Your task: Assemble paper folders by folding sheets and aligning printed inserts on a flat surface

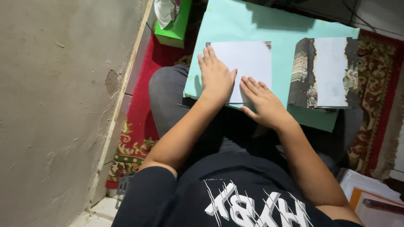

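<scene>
My left hand [216, 77] lies flat, fingers spread a little, on a smooth white sheet of paper [248, 63]; my right hand [263, 103] presses open-palmed on the sheet's near corner, just beside the left, gripping nothing. The rectangular sheet rests on a matte pale green board [261, 25] across my lap. To the right of my hands lies a folded paper [326, 71] with ragged dark patterned flaps. A red patterned rug [141, 117] lies below, a green tissue box [174, 25] beyond my left hand.

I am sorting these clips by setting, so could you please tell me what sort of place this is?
Probably a room in a home, with the person sitting on the floor: a red patterned carpet underfoot, a bare plaster wall close by, and a green tissue box.
</scene>
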